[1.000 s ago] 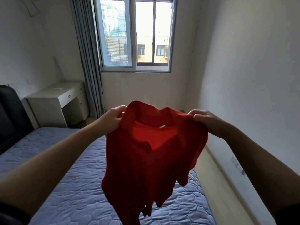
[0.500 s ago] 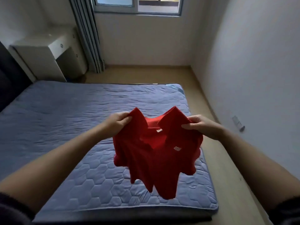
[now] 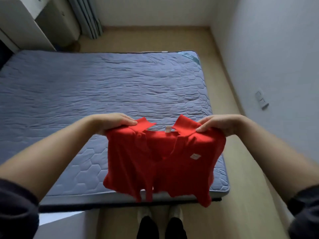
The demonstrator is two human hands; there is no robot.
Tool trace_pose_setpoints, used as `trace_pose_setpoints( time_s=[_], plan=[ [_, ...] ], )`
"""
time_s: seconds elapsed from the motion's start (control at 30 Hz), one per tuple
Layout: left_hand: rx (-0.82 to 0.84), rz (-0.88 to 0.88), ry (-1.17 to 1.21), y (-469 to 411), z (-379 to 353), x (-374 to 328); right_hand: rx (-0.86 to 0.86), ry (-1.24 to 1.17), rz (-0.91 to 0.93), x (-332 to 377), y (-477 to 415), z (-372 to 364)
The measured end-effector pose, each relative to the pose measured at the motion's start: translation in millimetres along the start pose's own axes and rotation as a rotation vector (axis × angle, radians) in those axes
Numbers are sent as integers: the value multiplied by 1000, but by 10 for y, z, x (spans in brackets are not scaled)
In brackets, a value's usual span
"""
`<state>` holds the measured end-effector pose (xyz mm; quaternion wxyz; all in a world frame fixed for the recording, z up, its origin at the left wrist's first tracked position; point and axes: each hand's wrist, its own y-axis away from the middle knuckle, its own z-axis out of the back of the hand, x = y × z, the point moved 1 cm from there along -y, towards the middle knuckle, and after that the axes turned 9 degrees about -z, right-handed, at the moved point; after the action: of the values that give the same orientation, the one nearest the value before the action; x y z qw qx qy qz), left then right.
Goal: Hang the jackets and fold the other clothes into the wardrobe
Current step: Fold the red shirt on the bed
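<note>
Pale wooden flooring [image 3: 241, 213] lay underfoot as a person stood at the foot of a bed [image 3: 103, 87], shoes [image 3: 145, 211] just short of its near edge. A red polo shirt [image 3: 160, 163] hung in the air over that edge, front towards the camera and collar spread, touching nothing but the hands. The left hand [image 3: 114, 123] pinched one shoulder beside the collar and the right hand [image 3: 222, 124] pinched the other, thumbs on top, with the cloth sagging between them. Both sleeves and the hem drooped loose and uneven. Beyond them stretched the grey quilted mattress, then a pale desk [image 3: 22, 19] and a grey curtain [image 3: 88, 16] against the far wall. No wardrobe was in view.

The danger appeared to lie in the laying-down. With the shirt so close to the mattress edge, its lower half could slide off towards the floor. With only the shoulders held, the loose sleeves could bunch underneath and spoil the fold.
</note>
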<state>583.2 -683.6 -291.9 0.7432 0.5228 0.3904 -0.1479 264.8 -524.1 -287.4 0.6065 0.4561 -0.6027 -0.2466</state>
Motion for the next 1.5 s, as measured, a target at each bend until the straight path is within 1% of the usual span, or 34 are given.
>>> trace_pose_setpoints(
  time_s=[0.07,0.1,0.13,0.23,0.27,0.33,0.37,0.43,0.5,0.57,0.63,0.73,0.8,0.9,1.0,1.07,1.1,1.13,1.17,1.2,1.23,1.27,1.33,1.4,1.43,1.5],
  plan=[
    [-48,-20,-15,-331,199,-73,-68,0,15,227,-231,216],
    [-103,-51,-37,-551,285,-80,-139,20,14,310,-404,324],
    [-167,-96,-86,-815,383,-74,-248,81,17,390,-635,457],
    [-343,-227,-278,-1718,653,61,-659,418,51,534,-1504,904],
    [-428,-259,-310,-2038,744,143,-789,489,71,553,-1809,1055],
    [-622,-316,-287,-2631,873,351,-1013,497,97,535,-2385,1302],
    [-704,-337,-225,-2900,886,499,-1102,476,110,485,-2657,1383],
    [-786,-317,-140,-3358,811,935,-1187,488,117,268,-3187,1445],
    [-755,-223,-157,-3659,580,1546,-1137,549,83,-132,-3698,1347],
    [-663,-91,-209,-3810,246,2244,-1005,625,18,-652,-4157,1113],
    [-606,53,-227,-3823,-99,2907,-898,670,-60,-1162,-4495,827],
    [-610,270,-200,-3682,-513,3693,-790,619,-193,-1815,-4791,443],
    [-629,367,-188,-3513,-763,4051,-780,527,-280,-2169,-4854,219],
    [-678,409,-143,-3302,-956,4342,-832,376,-353,-2490,-4860,35],
    [-658,469,-84,-3093,-1118,4573,-942,173,-455,-2746,-4827,-130],
    [-563,511,-47,-2942,-1213,4699,-966,-12,-572,-2940,-4785,-251],
    [-483,526,-31,-2870,-1276,4759,-928,-88,-625,-3051,-4769,-324],
    [-394,534,-33,-2796,-1351,4808,-846,-130,-659,-3155,-4755,-410],
    [-323,533,-66,-2721,-1422,4852,-746,-145,-666,-3249,-4736,-503],
    [-288,528,-118,-2643,-1481,4867,-678,-142,-647,-3332,-4715,-581],
    [-287,524,-164,-2563,-1522,4869,-666,-144,-616,-3389,-4677,-626],
    [-300,522,-199,-2487,-1543,4860,-696,-155,-586,-3423,-4623,-627],
    [-348,545,-252,-2358,-1528,4839,-816,-171,-563,-3450,-4460,-508],
    [-384,582,-314,-2264,-1468,4795,-962,-172,-573,-3491,-4251,-282],
    [-378,602,-345,-2231,-1443,4765,-1008,-143,-585,-3530,-4147,-166],
    [-362,678,-380,-2188,-1426,4718,-1007,-5,-629,-3590,-3997,-11]
  ],
)
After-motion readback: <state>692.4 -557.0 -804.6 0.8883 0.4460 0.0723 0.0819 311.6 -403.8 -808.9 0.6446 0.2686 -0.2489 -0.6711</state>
